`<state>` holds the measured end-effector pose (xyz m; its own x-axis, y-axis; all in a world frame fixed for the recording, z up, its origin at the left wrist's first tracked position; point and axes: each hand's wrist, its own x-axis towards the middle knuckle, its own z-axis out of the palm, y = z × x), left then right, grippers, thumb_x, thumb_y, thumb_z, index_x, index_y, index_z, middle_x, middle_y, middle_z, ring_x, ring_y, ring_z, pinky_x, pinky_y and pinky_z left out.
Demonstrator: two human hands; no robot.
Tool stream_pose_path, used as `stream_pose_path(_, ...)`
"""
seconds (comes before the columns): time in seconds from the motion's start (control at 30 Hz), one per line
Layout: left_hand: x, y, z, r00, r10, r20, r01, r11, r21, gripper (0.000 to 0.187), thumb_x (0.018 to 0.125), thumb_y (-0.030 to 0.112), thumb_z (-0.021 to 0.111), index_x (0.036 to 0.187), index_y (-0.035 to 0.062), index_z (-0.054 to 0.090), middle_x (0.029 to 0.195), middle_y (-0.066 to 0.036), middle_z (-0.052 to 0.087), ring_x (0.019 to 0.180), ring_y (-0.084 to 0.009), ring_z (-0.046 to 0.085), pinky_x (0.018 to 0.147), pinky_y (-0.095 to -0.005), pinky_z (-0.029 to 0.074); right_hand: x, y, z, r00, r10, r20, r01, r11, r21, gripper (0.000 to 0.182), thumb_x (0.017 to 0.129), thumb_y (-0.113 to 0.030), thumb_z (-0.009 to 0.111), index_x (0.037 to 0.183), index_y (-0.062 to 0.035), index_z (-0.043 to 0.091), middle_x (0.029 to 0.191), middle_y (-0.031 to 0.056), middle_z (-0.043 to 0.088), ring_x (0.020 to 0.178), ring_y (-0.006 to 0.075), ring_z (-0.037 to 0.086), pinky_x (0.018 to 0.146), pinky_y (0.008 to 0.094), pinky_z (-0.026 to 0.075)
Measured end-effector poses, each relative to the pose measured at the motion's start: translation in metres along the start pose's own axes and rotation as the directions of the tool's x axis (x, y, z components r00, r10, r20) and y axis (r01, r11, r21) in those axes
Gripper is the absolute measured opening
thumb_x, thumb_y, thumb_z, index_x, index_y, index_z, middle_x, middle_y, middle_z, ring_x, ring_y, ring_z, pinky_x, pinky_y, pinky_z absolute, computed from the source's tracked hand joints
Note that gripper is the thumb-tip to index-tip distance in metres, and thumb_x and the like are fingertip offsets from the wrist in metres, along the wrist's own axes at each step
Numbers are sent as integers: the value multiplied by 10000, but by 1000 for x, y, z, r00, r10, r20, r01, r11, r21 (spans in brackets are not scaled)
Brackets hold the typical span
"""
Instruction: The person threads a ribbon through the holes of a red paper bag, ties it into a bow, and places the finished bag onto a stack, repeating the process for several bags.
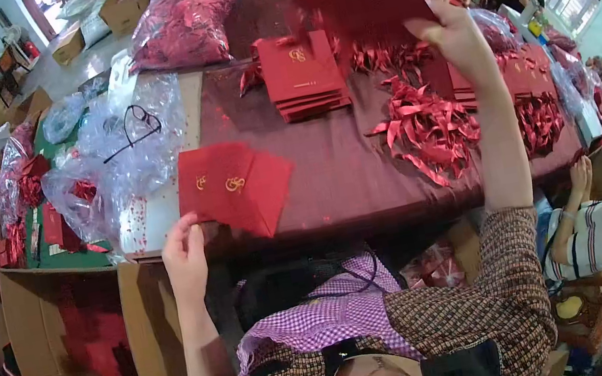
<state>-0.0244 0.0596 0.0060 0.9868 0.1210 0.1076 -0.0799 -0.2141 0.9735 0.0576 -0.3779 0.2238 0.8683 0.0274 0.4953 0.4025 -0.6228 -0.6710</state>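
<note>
My left hand [184, 249] is closed at the near-left corner of a few fanned red envelopes [236, 187] with gold print, by the table's front edge. Raised over the far right part of the table, my right hand [451, 33] pinches a dark red envelope-like sheet [369, 3], whose face is in shadow. A stack of red gold-printed envelopes [303, 75] stands between the hands, partly behind the raised sheet. Loose red ribbons [431, 129] lie in a heap below my right hand.
Clear plastic bags [78, 155] and black-framed glasses [134, 133] lie on the left. A large bag of red pieces [185, 23] sits at the back. An open cardboard box [81, 356] stands by my left arm. Several people work around the table, one [595, 233] close on the right.
</note>
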Motion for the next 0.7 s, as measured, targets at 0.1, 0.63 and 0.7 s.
stream_pose_path(0.1,2,16,3,998,-66,15,67,989,-135,236,925,85,548,1126,-31,592,964,-36,625,826,-87,560,736,-225,467,34,5,38,959,-255,-126,225,951,-211,308,853,-57,605,1157,-88,639,1001,136,683,886,172,634,791,278,485)
stream_pose_path(0.63,201,67,191,698,543,467,-696,668,265,467,897,252,563,1267,-15,468,1365,-234,413,1272,-381,396,1017,-481,360,11,122,148,853,-273,446,510,620,-596,452,689,-27,618,1136,-67,563,1043,96,565,974,268,551,800,359,483)
stream_pose_path(0.7,221,61,220,729,419,542,-670,598,440,555,900,326,542,1347,28,400,1446,-223,308,1333,-393,302,1030,-529,331,11,131,149,841,-268,470,523,626,-579,465,685,-36,626,1146,-56,565,1027,105,568,975,276,557,773,367,500)
